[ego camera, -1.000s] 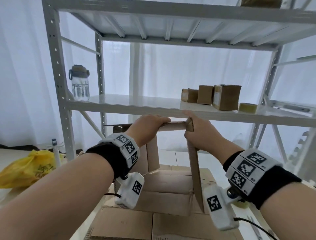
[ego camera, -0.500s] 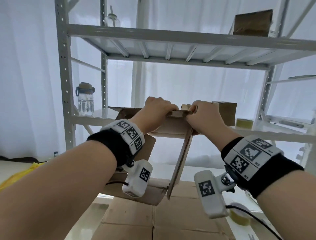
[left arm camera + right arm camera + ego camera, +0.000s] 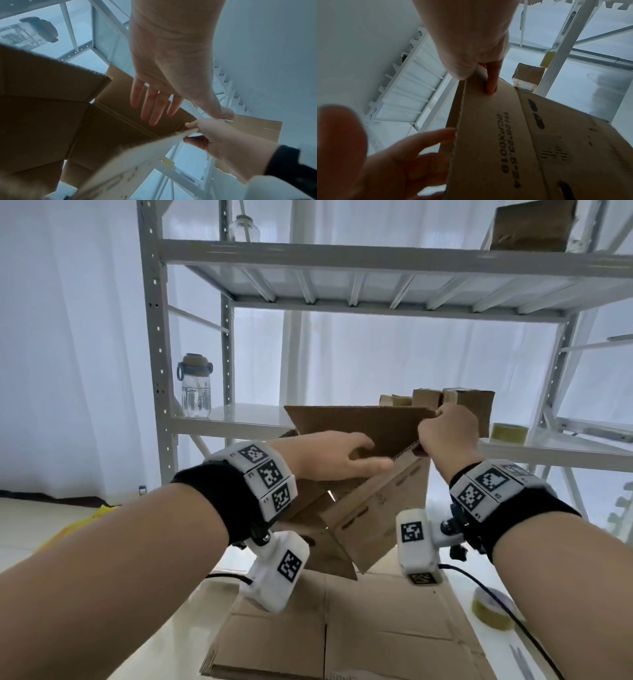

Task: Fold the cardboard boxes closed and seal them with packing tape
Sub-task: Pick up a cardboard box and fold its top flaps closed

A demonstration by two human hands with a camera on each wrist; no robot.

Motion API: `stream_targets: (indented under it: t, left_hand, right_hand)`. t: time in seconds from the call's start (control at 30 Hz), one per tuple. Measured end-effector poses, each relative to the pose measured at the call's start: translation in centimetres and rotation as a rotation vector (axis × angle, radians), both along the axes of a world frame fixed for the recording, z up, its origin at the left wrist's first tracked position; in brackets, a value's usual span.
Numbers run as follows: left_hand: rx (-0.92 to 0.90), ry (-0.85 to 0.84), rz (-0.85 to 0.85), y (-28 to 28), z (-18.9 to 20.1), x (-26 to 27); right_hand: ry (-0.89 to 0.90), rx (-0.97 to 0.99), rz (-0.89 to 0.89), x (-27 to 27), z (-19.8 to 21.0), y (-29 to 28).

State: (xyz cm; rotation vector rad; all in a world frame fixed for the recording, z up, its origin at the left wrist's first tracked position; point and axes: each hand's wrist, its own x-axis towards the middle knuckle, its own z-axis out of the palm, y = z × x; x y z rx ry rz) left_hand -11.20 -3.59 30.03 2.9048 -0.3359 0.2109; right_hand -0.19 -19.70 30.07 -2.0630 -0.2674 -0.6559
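Cardboard box [image 3: 373,491] was held up in the air before the shelf [image 3: 239,419], pinched by the right hand [image 3: 445,433]. The flat left hand [image 3: 329,455] was pressed inside. Flaps should be pushed open gently.

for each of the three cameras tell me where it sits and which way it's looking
Head: on the head, facing forward at the shelving rack; shows both forearms.
Left wrist: under the left hand, looking along its straight fingers into the cardboard box.
Right wrist: under the right hand, which pinches a flap.
All three views share the box and both hands.
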Motion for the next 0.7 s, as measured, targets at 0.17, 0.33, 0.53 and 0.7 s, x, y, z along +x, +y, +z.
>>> stream_targets:
  t: [0.17, 0.33, 0.53, 0.7]
  left_hand:
    - [0.17, -0.092, 0.053, -0.6, -1.2, 0.7]
    - [0.169, -0.394, 0.174, 2.6, -0.8, 0.8]
    - [0.255, -0.601, 0.186, 5.3, 0.6, 1.6]
    - [0.17, -0.556, 0.2, 5.8, -1.6, 1.1]
  right_hand:
    - [0.056, 0.093, 0.018, -1.1, 0.2, 0.1]
    - [0.293, 0.199, 0.138, -1.8, 1.2, -0.3]
    - [0.355, -0.159, 0.223, -1.9, 1.7, 0.0]
    - [0.107, -0.035, 0.371, -1.7, -1.6, 0.7]
